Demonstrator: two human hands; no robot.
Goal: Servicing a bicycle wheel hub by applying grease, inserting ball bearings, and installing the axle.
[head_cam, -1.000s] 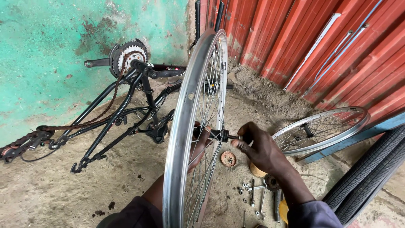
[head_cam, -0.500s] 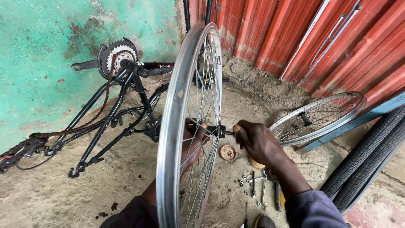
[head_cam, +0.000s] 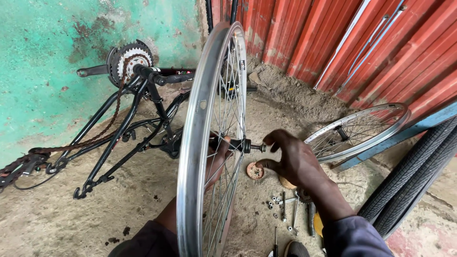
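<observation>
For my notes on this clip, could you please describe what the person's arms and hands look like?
Both hands, the left hand and the right hand, are bare, without gloves. Each forearm is uncovered, ending in a dark bluish-purple sleeve pushed up the arm.

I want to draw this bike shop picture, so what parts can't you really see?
- Left hand, head view: mostly hidden behind the upright wheel's rim and spokes; its grip at the hub is unclear.
- Axle end: too small to tell whether the right hand touches it.
- Small parts on the ground: too tiny to name.
- Black tyres: cut off by the right edge.
- Chain: cut off at the left edge.
</observation>
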